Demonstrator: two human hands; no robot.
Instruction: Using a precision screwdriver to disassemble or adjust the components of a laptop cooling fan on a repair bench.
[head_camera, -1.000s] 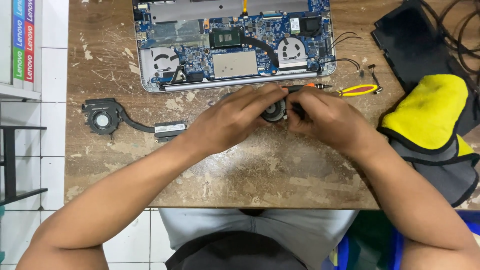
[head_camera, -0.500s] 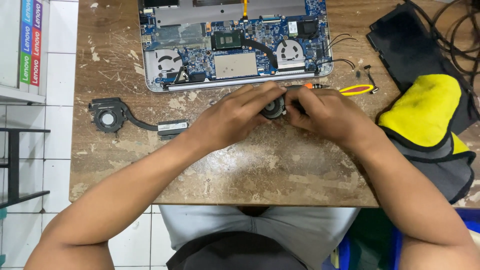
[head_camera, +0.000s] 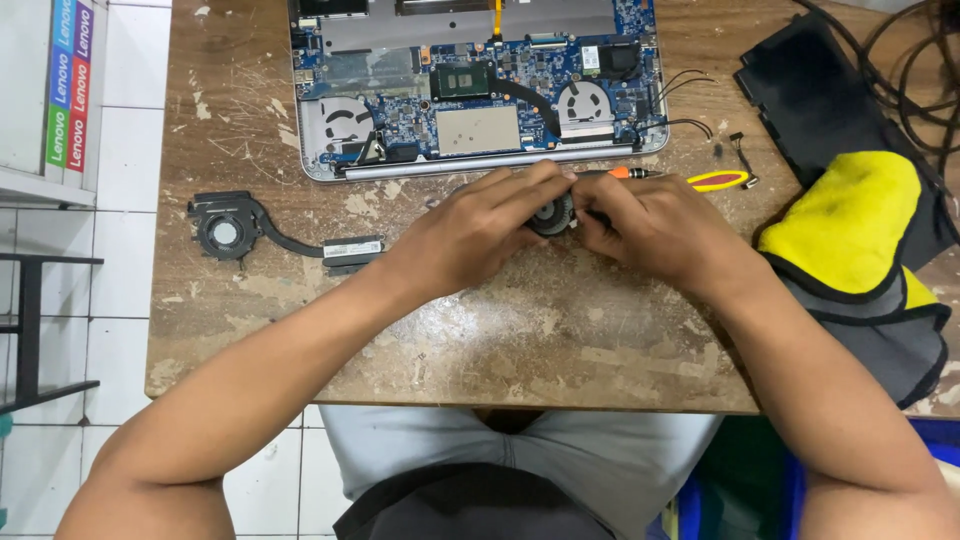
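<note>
— What are your fingers doing?

— My left hand (head_camera: 470, 235) and right hand (head_camera: 655, 230) are both curled tight around 1 small round fan (head_camera: 552, 214), on the wooden table (head_camera: 560, 340) just below the opened laptop (head_camera: 480, 90).

— Anything lying inside that laptop?

— 2 fans on its blue board. Another fan with a pipe (head_camera: 262, 232) lies well left.

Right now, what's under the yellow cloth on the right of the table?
The yellow cloth lies on a grey, black-edged cloth, whose lower part shows. A black flat panel runs under the yellow cloth's upper edge. Whatever else lies beneath is covered.
</note>
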